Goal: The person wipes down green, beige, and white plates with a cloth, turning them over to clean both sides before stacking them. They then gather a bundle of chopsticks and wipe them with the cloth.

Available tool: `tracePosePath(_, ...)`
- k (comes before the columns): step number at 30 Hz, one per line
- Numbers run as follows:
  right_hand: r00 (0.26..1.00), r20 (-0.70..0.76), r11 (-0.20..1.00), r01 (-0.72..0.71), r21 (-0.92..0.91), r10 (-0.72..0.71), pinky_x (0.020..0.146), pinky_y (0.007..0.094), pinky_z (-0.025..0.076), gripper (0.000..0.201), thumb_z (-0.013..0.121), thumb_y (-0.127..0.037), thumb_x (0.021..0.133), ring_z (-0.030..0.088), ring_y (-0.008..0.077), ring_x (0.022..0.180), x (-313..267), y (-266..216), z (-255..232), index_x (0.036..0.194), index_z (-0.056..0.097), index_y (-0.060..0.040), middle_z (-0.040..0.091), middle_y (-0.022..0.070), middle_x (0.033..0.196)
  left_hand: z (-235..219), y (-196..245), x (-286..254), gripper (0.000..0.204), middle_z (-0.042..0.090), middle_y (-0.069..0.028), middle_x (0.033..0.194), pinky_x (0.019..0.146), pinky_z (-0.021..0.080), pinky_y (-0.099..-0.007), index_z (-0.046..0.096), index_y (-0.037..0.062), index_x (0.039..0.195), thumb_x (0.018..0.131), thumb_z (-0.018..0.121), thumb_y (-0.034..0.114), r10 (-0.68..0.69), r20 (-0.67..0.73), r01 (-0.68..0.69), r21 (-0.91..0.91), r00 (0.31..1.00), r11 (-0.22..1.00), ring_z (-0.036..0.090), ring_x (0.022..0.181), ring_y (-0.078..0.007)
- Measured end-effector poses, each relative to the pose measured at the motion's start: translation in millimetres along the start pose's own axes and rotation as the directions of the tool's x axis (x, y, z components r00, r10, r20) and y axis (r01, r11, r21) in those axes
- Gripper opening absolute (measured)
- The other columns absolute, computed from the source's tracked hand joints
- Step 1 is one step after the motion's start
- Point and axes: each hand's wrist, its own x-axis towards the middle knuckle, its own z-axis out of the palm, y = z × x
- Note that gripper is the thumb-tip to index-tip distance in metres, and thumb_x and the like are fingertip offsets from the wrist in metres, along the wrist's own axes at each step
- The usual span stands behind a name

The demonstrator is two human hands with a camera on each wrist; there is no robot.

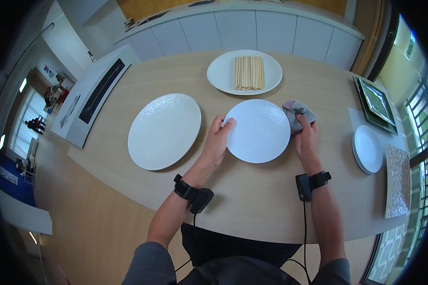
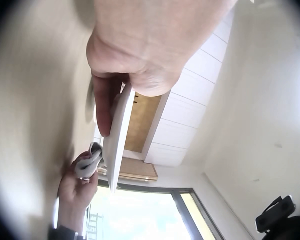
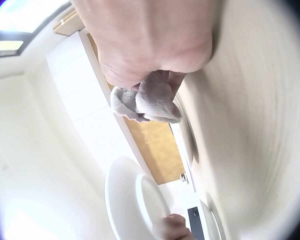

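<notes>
A round white plate (image 1: 258, 131) is held above the table by the left hand (image 1: 217, 142), thumb on its upper face and fingers beneath its left edge. At the plate's right side the right hand (image 1: 307, 142) grips a crumpled grey cloth (image 1: 298, 114). In the left wrist view the plate (image 2: 119, 135) appears nearly edge-on, with the left hand (image 2: 135, 50) pinching it. The right wrist view shows the cloth (image 3: 152, 100) bunched in the right hand (image 3: 147, 40), and the plate's underside (image 3: 127, 200) beyond.
A large white oval plate (image 1: 165, 131) lies at left. Behind, another plate (image 1: 221, 76) bears a bundle of pale sticks (image 1: 248, 73). On the right are small stacked plates (image 1: 368, 149), green-rimmed trays (image 1: 376, 105) and a textured silvery tray (image 1: 397, 180). A long black-and-white box (image 1: 97, 95) stands far left.
</notes>
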Motion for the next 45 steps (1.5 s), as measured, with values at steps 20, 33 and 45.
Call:
tracePosePath(20,0.717,0.432,0.354,0.666,-0.656,-0.547,0.098,0.034,0.046,0.037,0.073,-0.012,0.086,0.059,0.0238,0.115,-30,-43,37,0.118,0.062,0.0013,0.06,0.0118,0.127,16,-27,8,0.027,0.063,-0.0047,0.11,0.085,0.049,-0.0268,0.055,0.0044,0.122,0.106,0.052,0.025,0.037,0.107,-0.041,0.037,0.994,0.998,0.059,0.098,-0.0106)
tracePosePath(33,0.608,0.793,0.073,0.793,-0.605,-0.025,0.099,0.043,0.042,0.019,0.072,-0.009,0.085,0.056,0.0314,0.114,-71,-49,62,0.102,0.067,-0.0042,0.066,0.0116,0.112,11,-33,17,0.036,0.06,-0.0024,0.109,0.087,0.046,-0.0266,0.056,0.0042,0.125,0.109,0.044,0.034,0.038,0.082,-0.04,0.013,0.996,0.999,0.055,0.098,-0.0095)
tracePosePath(45,0.533,0.846,-0.171,0.833,-0.526,-0.006,0.107,0.0496,0.036,0.032,0.069,-0.015,0.088,0.05,0.0349,0.127,-72,-26,63,0.119,0.069,-0.0079,0.062,0.0118,0.129,18,-25,8,0.038,0.058,-0.0017,0.099,0.088,0.043,-0.0248,0.058,0.0035,0.117,0.11,0.04,0.037,0.093,0.129,-0.091,-0.024,0.987,0.996,0.05,0.093,-0.0091)
